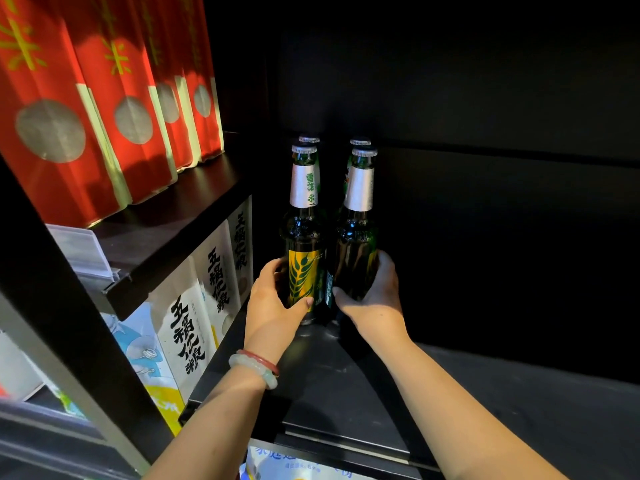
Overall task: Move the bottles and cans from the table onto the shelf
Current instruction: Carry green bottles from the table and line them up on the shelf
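Dark shelf [332,386], two green bottles upright at its back-left corner. Left hand [273,303] curls its fingers round the left bottle [304,237]; right hand [375,292] grips the right bottle [356,244] beside it.

Two green beer bottles stand upright side by side on the dark shelf [322,382]. The left hand [273,303] grips the left bottle [304,244] low on its yellow wheat label; the right hand [374,292] wraps the right bottle [356,237]. Behind them two more caps [309,139] peek out (bodies hidden). Further left — red boxes [86,109] above, white boxes [207,299] with black lettering below. Bracelets [256,367] circle the left wrist.
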